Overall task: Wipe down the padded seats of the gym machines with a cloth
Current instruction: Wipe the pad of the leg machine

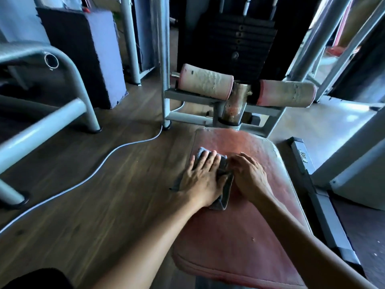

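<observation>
A worn red padded seat (245, 226) fills the lower middle of the head view. A grey cloth (224, 197) lies folded near its left edge. My left hand (201, 178) lies flat on the cloth with straight fingers, pressing it onto the seat. My right hand (249, 174) is beside it, fingers curled, pinching the cloth's right edge. Most of the cloth is hidden under my hands.
Two worn pink roller pads (206, 81) (287, 92) stick out from a post beyond the seat, before a black weight stack (239, 38). A white cable (100, 167) snakes over the wooden floor at left. Grey machine frames stand at left (41, 126) and right (325, 38).
</observation>
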A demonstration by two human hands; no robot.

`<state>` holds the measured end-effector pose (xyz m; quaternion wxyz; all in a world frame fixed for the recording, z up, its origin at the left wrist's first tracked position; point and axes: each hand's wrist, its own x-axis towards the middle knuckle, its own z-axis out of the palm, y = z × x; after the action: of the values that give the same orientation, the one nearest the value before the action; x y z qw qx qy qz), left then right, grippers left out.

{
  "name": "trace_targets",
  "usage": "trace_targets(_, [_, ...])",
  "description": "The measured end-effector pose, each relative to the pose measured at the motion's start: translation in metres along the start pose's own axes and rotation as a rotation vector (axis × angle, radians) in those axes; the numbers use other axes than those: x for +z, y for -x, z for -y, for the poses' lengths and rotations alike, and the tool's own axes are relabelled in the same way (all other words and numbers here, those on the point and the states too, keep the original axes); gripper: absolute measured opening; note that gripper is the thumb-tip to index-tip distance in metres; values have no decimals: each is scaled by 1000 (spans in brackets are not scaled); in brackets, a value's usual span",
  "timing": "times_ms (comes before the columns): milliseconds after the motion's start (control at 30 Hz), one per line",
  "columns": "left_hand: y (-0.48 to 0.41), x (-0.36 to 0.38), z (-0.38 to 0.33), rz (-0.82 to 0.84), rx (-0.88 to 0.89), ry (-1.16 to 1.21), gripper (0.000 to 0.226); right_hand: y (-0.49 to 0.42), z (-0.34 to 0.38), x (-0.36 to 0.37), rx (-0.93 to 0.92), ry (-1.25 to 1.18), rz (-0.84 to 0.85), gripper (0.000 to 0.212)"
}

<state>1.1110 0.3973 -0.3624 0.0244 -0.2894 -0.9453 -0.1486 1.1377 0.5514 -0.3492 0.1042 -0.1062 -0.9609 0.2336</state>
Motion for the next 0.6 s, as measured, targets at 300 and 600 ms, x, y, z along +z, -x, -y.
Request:
trace_targets(300, [-84, 11, 42, -5, 62, 176, 71, -34, 18, 29, 179, -40, -230, 31])
trace_targets(600, [-153, 26, 75, -115, 3, 481, 60, -52, 45, 47, 326, 243, -27, 46])
